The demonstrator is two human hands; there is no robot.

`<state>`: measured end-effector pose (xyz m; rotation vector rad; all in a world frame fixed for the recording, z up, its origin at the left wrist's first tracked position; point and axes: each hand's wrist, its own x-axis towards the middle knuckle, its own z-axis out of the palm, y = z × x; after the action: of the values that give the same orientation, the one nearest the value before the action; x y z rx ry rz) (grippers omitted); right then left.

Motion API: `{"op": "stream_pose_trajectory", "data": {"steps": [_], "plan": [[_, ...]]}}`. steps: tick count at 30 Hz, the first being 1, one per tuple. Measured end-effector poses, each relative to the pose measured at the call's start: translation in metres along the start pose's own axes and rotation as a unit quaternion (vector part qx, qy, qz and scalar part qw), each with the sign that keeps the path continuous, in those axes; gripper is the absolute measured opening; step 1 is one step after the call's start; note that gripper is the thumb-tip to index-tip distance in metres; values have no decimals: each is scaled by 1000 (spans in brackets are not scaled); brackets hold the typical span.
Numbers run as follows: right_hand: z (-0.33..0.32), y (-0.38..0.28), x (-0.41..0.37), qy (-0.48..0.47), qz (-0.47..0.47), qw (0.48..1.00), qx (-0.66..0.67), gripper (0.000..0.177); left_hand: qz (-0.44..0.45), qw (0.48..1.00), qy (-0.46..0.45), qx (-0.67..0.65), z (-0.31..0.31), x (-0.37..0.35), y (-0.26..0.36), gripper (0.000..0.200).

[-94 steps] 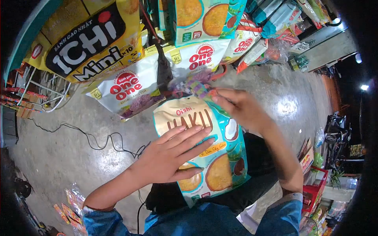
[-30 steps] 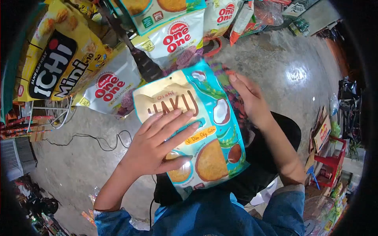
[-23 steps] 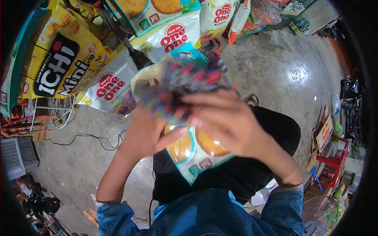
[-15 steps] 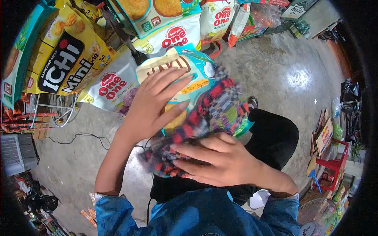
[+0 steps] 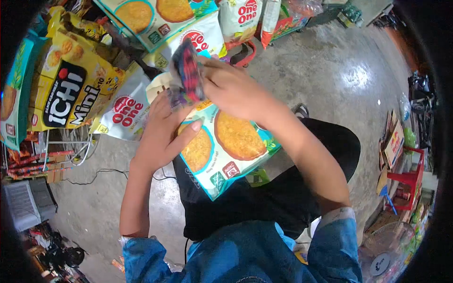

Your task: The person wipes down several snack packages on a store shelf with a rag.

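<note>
A teal and cream snack bag (image 5: 238, 137) with pictures of round crackers lies tilted over my lap. My left hand (image 5: 165, 125) rests on its left side, thumb spread out across the bag. My right hand (image 5: 231, 89) is at the bag's top, closed round a bunched red, black and grey patterned cloth (image 5: 189, 70), which is blurred and stands up between my two hands. Part of the bag's top is hidden under the cloth and my hands.
Large snack bags, among them a yellow one (image 5: 71, 85) and a white and purple one (image 5: 123, 108), hang at the upper left. A red plastic stool (image 5: 410, 181), cardboard and a fan (image 5: 384, 250) stand at the right. A thin cable crosses the concrete floor.
My right hand has moved up and forward with the cloth, from the bag's lower edge to its top. The bag's cracker pictures now show. My left hand has shifted slightly downward.
</note>
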<state>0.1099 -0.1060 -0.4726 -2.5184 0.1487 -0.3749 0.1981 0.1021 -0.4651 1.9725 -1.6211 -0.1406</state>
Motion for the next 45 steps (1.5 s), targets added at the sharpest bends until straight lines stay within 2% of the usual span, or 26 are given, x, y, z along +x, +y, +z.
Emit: {"op": "stream_pose_trajectory", "data": {"steps": [1, 5, 7, 9, 10, 11, 13, 15, 16, 18, 22, 24, 26, 27, 28, 30, 32, 33, 36, 37, 38, 40, 42, 44, 45], "plan": [[1, 4, 8, -75, 6, 997, 20, 43, -15, 1000, -1, -2, -1, 0, 1, 44], [0, -22, -6, -89, 58, 993, -51, 35, -23, 999, 24, -3, 0, -5, -6, 45], [-5, -35, -38, 48, -7, 997, -58, 37, -20, 999, 32, -32, -4, -4, -9, 48], [-22, -55, -66, 25, -19, 997, -66, 40, 13, 997, 55, -60, -6, 1, -10, 56], [-28, -62, -78, 10, -26, 997, -76, 45, 26, 999, 26, 2, -8, 2, -11, 59], [-30, -67, -90, 4, -34, 996, -78, 45, 34, 999, 24, 23, -8, 0, -12, 60], [-32, -74, -106, -38, -14, 998, -48, 55, 38, 998, 26, 43, -2, -6, -11, 61], [-27, -66, -110, -30, -8, 998, -45, 56, -37, 989, 141, 24, 14, -18, -5, 68], [-22, -62, -111, -19, 4, 999, -40, 58, -38, 988, 145, 24, 15, -22, -4, 68], [-15, -56, -99, -3, 11, 1000, -25, 61, 19, 991, 128, -34, 18, -28, -3, 77], [-7, -48, -45, 27, -2, 999, -18, 63, 15, 984, 158, -76, 28, -34, -3, 87], [4, -30, -11, 50, -32, 998, -28, 58, -19, 989, 135, -58, 28, -38, 0, 91], [15, -14, 23, 20, 26, 999, 29, 50, -22, 984, 156, -79, 28, -35, -2, 95], [16, -16, 32, -23, 86, 994, 66, 46, -43, 990, 119, -67, 24, -38, 0, 102], [18, -18, 32, -24, 84, 994, 65, 46, -43, 989, 121, -67, 24, -40, -1, 102], [22, -29, 20, 14, -37, 997, -66, 43, -64, 982, 156, -84, 28, -45, -5, 102], [9, -53, -4, 3, -55, 998, -40, 41, -56, 978, 181, -87, 28, -47, -9, 101], [3, -61, -17, -14, -88, 996, -25, 41, -67, 983, 158, -69, 29, -51, -11, 103], [-9, -82, -36, -63, -135, 988, -29, 38, -12, 991, 120, 57, 28, -52, -18, 108], [-13, -85, -39, -92, -149, 983, -46, 37, -23, 984, 163, -65, 33, -50, -19, 107], [-12, -80, -37, -87, -146, 984, -50, 37, -30, 961, 200, -188, 36, -46, -18, 106], [-2, -58, -23, -40, -130, 991, -12, 41, -38, 964, 187, -188, 33, -44, -11, 104], [6, -25, -1, -24, -113, 993, -18, 39, -65, 981, 143, -116, 28, -45, -7, 101], [15, 13, 27, -64, -57, 995, 57, 41, -66, 982, 134, -112, 24, -40, -3, 97], [12, 21, 39, -55, -59, 995, 58, 41, -72, 984, 133, -98, 23, -40, -1, 94]]}}
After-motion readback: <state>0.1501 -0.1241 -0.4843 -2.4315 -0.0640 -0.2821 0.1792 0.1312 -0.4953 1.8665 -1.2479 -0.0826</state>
